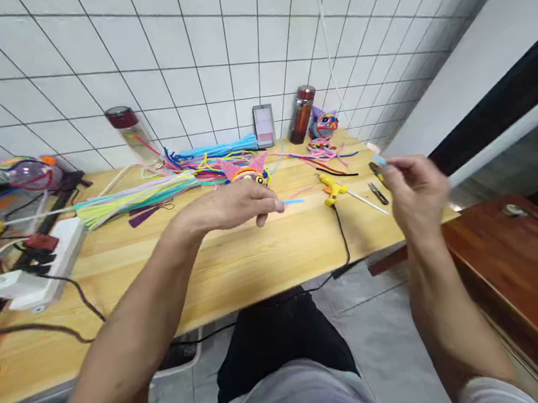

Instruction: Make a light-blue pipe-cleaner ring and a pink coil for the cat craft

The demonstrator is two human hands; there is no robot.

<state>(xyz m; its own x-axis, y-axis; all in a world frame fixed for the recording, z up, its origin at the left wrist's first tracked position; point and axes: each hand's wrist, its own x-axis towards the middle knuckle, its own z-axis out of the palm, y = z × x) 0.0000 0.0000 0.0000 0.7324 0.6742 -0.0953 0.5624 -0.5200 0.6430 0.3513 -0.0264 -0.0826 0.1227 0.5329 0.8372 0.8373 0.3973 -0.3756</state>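
Note:
My left hand (236,205) is closed over the middle of the table, palm down. A short light blue pipe cleaner (293,201) sticks out from its fingertips. Behind that hand sits a pink-eared figure (247,170) with round eyes, partly hidden by the hand. Over the table's right end, my right hand (418,191) is raised in a pinch, slightly blurred. A small light blue pipe cleaner piece (380,160) shows at its fingertips. Nearest to it lie a pair of cutters (378,193) and a yellow glue gun (333,190) with a white glue stick.
Bundled pipe cleaners (142,199) spread along the back of the wooden table (258,264). A glass bottle (132,134), a phone (264,126) and a dark red flask (301,116) stand by the tiled wall. A white power strip (58,263) with cables lies left.

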